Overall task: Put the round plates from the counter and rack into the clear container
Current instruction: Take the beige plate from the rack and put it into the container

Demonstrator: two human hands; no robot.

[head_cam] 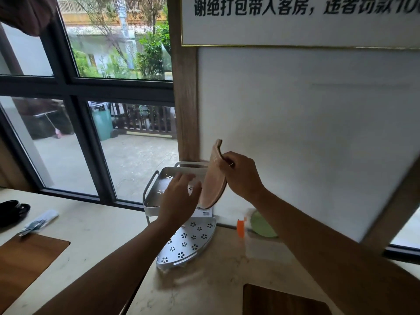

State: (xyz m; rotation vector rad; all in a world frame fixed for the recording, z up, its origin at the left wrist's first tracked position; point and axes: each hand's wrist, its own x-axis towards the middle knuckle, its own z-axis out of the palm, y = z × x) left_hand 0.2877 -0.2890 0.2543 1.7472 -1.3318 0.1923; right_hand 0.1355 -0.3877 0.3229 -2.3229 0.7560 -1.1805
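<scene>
A pink round plate (pixel 212 178) with a dark rim stands tilted on edge above the top shelf of a white two-tier corner rack (pixel 156 187). My right hand (pixel 241 176) grips the plate near its upper edge. My left hand (pixel 179 196) hovers over the top shelf just left of the plate, fingers apart and holding nothing. The rack's lower shelf (pixel 191 239) has flower-shaped holes. A green plate (pixel 262 225) leans against the wall on the counter to the right. The clear container is not in view.
An orange-capped object (pixel 240 227) stands next to the green plate. Dark dishes (pixel 13 211) and a wrapped utensil pack (pixel 38 222) lie at the far left. Wooden boards (pixel 25 262) are set into the counter at left and at bottom right (pixel 284 301). A large window is behind.
</scene>
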